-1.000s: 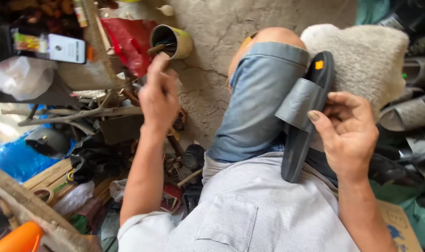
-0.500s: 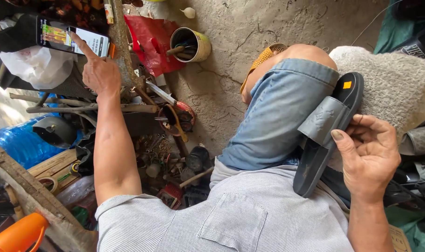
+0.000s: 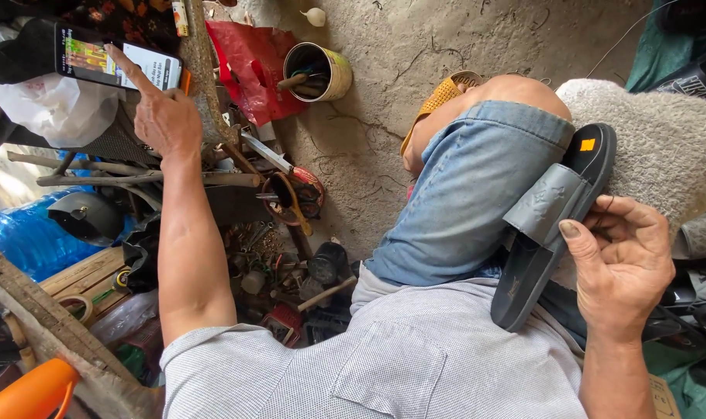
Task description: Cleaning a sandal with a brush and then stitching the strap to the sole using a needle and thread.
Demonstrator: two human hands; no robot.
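**A pause over the phone, sandal waiting on the knee**

The work on the dark slide sandal [image 3: 550, 233] looked to be on hold. It lay along the person's thigh, sole edge up, its grey strap across the denim, with the right hand [image 3: 620, 268] beside it. That hand's fingers were curled loosely, thumb tip against the strap; they seemed to pinch something thin, perhaps a thread, though I could not tell for sure. The left hand [image 3: 163, 116] was stretched well away to a phone [image 3: 112, 66] propped among the clutter, forefinger out and touching the lit screen, the other fingers folded in and holding nothing.

By my judgement the step in hand was a look at the screen, not the sandal itself. Going back to the sandal would call for the left arm to come in and steady it, since one hand alone barely pinned it.

As for containers: a tin can [image 3: 318, 71] lay on its side on the dirt floor (mouth toward me), with a wooden-handled tool or two poking out. A shallow round dish [image 3: 287, 198] near it held small dark bits I could not make out. A blue water jug [image 3: 23, 240] sat at the left, contents unclear.
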